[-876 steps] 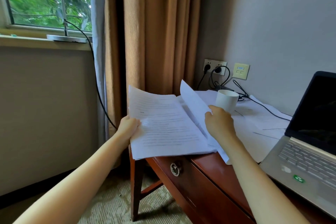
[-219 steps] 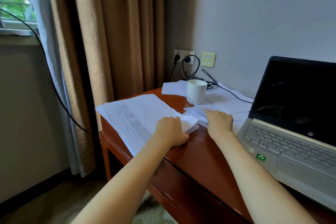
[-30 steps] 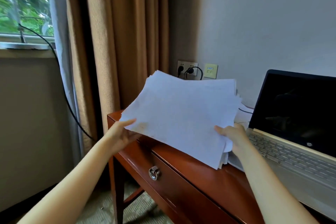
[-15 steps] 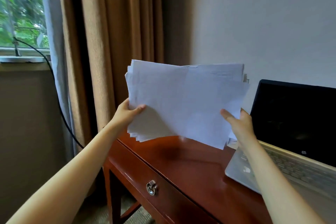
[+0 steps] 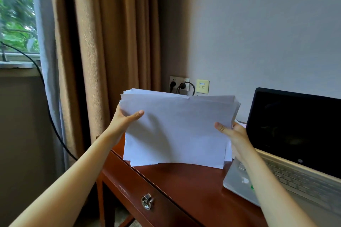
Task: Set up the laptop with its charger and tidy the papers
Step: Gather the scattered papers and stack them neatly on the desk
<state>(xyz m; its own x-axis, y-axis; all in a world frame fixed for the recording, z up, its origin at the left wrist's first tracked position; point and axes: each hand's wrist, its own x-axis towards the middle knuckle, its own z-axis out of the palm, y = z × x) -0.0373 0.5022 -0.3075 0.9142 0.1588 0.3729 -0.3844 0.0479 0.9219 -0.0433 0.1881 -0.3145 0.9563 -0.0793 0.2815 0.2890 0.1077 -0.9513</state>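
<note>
A stack of white papers [image 5: 177, 131] is held upright between two bare hands. Its lower long edge appears to touch the wooden surface [image 5: 184, 180] towards the left edge, just beside the open laptop [image 5: 295, 134]. The left hand [image 5: 125, 120] is clamped on the stack's upper left side, and the right hand [image 5: 234, 132] on its right side, lower down. On each, the thumb is laid across the front and the other fingers are hidden behind. Both hands are thus closed on the papers.

The stack is judged light but floppy. The sheets are loose and unbound, with corners fanned out along the top and right edges. Sheets can be expected to slide over one another, so the stack is best gripped at both short sides. Creasing is the risk, not breakage.

No print can be read on the facing sheet. A small round logo [image 5: 300, 161] below the dark screen is too small to be read. The same holds for a green sticker [image 5: 251, 187] on the palm rest. Two black plugs are seen in a wall socket [image 5: 180, 83] behind the stack.
</note>
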